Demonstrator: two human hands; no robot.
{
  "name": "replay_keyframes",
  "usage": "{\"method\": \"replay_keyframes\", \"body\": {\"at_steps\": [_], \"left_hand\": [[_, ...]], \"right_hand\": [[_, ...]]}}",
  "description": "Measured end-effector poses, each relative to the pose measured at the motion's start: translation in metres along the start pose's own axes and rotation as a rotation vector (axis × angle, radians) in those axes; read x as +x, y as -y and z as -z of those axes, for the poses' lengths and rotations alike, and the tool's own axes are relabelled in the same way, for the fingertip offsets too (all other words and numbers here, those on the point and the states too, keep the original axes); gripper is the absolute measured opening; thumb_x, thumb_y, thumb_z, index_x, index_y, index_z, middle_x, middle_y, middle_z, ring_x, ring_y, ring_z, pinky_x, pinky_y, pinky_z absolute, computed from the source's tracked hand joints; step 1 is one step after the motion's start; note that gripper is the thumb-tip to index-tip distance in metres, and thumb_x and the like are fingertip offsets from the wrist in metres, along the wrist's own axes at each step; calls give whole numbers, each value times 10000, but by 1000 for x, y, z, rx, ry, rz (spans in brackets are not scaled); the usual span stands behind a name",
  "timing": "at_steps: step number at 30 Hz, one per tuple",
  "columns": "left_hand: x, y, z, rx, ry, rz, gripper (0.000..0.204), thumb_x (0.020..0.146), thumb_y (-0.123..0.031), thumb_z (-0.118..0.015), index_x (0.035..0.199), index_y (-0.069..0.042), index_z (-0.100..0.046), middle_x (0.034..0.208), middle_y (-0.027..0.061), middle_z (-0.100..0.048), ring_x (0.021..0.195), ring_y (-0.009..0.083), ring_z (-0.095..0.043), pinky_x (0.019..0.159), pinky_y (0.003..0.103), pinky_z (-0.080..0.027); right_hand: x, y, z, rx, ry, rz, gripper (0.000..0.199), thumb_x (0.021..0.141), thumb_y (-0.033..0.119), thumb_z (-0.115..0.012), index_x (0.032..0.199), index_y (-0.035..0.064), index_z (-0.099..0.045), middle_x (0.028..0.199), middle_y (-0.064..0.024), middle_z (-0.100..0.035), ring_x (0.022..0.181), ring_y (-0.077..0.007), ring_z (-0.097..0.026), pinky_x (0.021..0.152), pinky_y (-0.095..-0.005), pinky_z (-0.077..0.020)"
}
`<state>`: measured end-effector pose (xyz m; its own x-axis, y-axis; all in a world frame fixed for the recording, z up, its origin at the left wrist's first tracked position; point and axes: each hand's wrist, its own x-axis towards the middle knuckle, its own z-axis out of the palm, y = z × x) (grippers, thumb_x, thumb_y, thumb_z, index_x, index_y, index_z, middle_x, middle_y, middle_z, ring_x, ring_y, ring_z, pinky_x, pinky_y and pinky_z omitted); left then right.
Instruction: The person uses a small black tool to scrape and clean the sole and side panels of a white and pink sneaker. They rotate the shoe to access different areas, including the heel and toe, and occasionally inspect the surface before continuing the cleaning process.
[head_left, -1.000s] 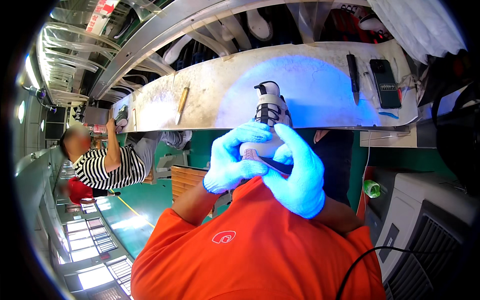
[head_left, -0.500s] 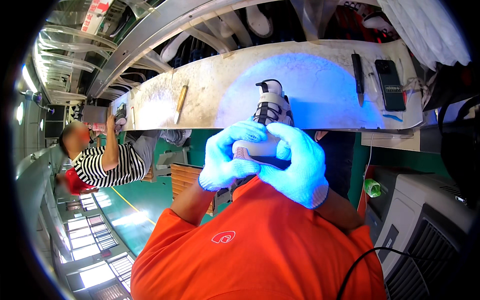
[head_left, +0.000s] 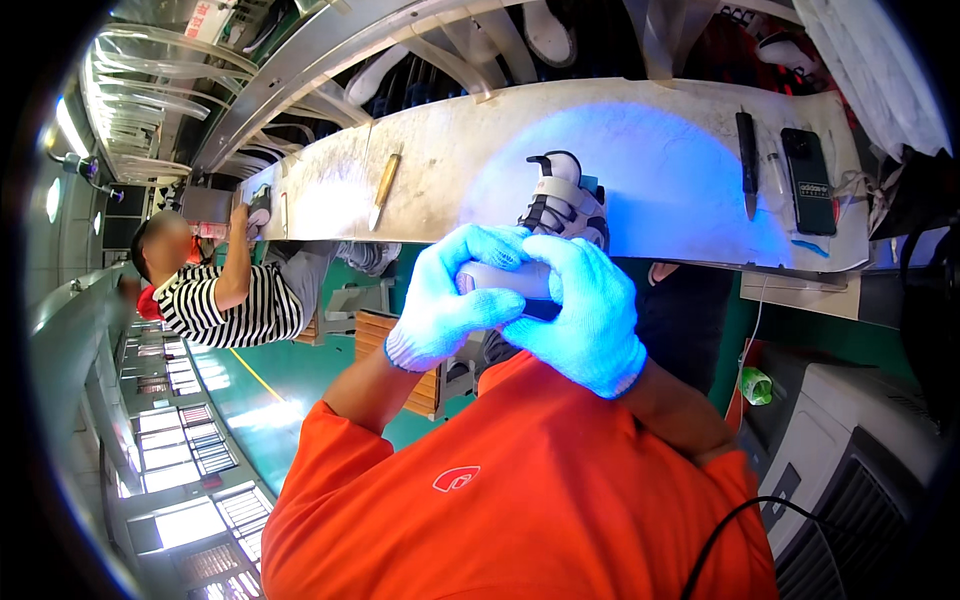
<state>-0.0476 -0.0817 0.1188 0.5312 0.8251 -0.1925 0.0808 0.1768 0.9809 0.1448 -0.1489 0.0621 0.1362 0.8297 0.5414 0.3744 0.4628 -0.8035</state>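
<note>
A white and grey sneaker (head_left: 568, 212) with black laces and a strap lies at the near edge of the workbench, its toe end toward my body. Both my hands wear knitted gloves that glow blue under the light. My left hand (head_left: 452, 297) curls around the left side of the toe. On the other side, my right hand (head_left: 588, 318) wraps the toe, its fingers almost meeting the left ones on top. Much of the toe and the underside is hidden by the gloves.
On the bench (head_left: 430, 160) lie a wooden-handled knife (head_left: 385, 190), a black-handled knife (head_left: 746, 165) and a dark phone (head_left: 808, 180). Shoes hang or sit on a rack behind plastic strips. A person in a striped shirt (head_left: 240, 308) works at the left. A grey machine (head_left: 850, 430) stands right.
The view has shifted, so bench and tools appear farther right. The sneaker's toe has turned a little, and less of its pinkish sole shows between my hands. Both hands keep their hold.
</note>
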Motion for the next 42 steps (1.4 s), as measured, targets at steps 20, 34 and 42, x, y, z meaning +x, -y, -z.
{"method": "replay_keyframes", "body": {"at_steps": [20, 34, 42], "left_hand": [[6, -11, 3, 257, 14, -38, 545, 725, -135, -987, 1198, 9, -757, 1366, 165, -734, 1354, 267, -662, 1194, 444, -497], [20, -23, 11, 282, 37, -10, 493, 749, -138, -983, 1156, 4, -743, 1331, 146, -737, 1295, 239, -679, 1137, 419, -529], [34, -50, -7, 669, 12, 45, 504, 738, -130, -1029, 1106, 0, -710, 1232, 106, -737, 1109, 172, -718, 970, 353, -607]], "right_hand": [[-50, -12, -6, 195, -166, -111, 653, 746, 165, -1035, 1272, 59, -663, 1060, -115, -669, 868, -247, -724, 755, -378, -615], [-18, -33, -8, 170, -122, -42, 662, 732, 159, -1020, 1276, 74, -653, 1079, -129, -675, 908, -314, -715, 756, -413, -597], [1, -36, -7, 246, -28, -171, 649, 753, 186, -1001, 1286, 85, -646, 1130, -136, -674, 998, -341, -713, 810, -460, -599]]}}
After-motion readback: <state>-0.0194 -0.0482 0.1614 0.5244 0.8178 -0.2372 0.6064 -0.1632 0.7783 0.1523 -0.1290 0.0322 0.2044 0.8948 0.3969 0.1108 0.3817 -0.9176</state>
